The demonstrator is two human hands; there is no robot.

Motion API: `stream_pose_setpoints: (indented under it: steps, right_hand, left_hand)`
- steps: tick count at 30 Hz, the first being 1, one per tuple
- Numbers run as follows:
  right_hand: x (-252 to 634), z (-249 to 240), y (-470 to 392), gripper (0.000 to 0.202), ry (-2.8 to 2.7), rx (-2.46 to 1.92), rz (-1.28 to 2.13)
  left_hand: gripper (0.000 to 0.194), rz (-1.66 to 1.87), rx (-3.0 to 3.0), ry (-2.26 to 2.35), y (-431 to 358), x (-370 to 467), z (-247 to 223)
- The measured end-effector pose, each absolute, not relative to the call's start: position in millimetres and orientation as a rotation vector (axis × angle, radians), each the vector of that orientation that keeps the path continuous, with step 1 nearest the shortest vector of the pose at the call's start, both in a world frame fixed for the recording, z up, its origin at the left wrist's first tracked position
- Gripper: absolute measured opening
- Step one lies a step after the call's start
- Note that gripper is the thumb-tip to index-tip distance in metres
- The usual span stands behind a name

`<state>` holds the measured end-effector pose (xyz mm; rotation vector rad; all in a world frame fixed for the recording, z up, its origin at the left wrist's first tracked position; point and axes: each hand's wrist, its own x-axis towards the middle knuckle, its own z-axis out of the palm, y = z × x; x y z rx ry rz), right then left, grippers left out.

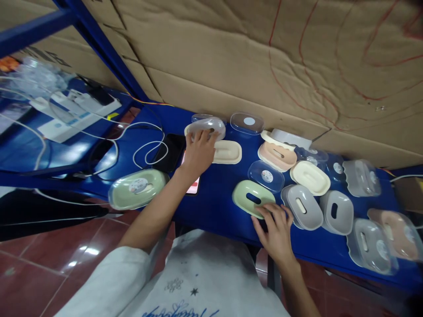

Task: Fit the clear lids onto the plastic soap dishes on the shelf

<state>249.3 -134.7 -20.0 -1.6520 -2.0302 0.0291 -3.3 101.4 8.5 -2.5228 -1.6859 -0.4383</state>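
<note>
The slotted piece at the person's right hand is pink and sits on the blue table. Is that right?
Not quite: the head view shows the slotted piece at the right hand is pale green, not pink. It does sit on the blue table.

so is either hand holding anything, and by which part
Left hand: fingers over a clear cover's near side. Right hand: fingers at the green piece's near right edge. Whether either grips cannot be told.
</note>
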Motion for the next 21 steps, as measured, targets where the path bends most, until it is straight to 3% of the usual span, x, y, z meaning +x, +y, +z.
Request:
stream_pose_setpoints:
  steps: [4, 11, 16, 21]
  right_hand:
    - [243.4, -23.1, -131.6, 0.022, -2.019, -1.641, 0.039]
    - [240.6, -24.8, -130.9, 0.024, -2.001, -1.654, 0.080]
    - [242.5, -24.8, -131.0, 0.022, -2.008, -1.646, 0.068]
    - [246.6, -24.5, -133.3, 0.024, -2.054, -1.617, 0.044]
  left_hand:
    - [0.044, -0.444, -2.569, -1.684, 102.5, -3.9, 14.3]
    - [0.040, -0.495, -2.932, -1.243, 74.5, 0.4, 14.5]
    - [0.048, -0.393, -2.887, -1.229, 74.5, -4.9, 5.6]
    - [0.045, -0.323, -2.859, -1.197, 61.2, 1.6, 3.2]
